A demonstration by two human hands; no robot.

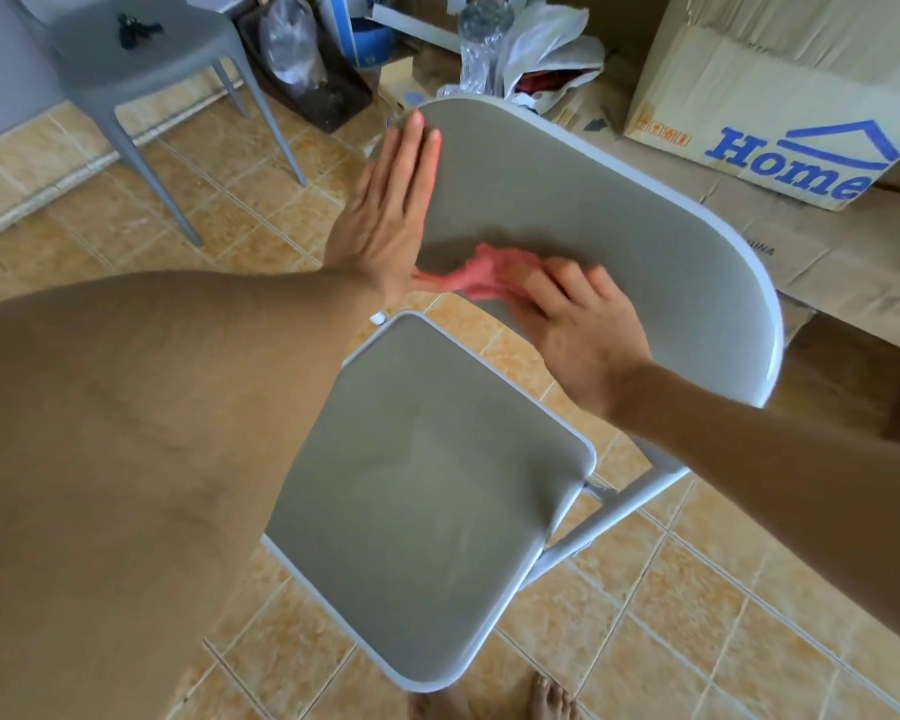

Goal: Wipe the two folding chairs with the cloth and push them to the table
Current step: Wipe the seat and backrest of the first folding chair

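Left forearm fills the foreground; person's left hand (385,210) lies flat, fingers straight and together, against the left edge of the folding chair (427,485) backrest (593,215). Right hand (578,324) presses a bunched pink cloth (468,275) on the lower backrest, fingers bent over it, motion-blurred. Chair is unfolded, seat down, on tiled floor (697,589). Bare feet (552,698) just in front of the seat. Grey plastic chair (141,54) beyond the folding chair's left side, well apart. Cardboard box (780,111) marked "Home" behind the backrest.
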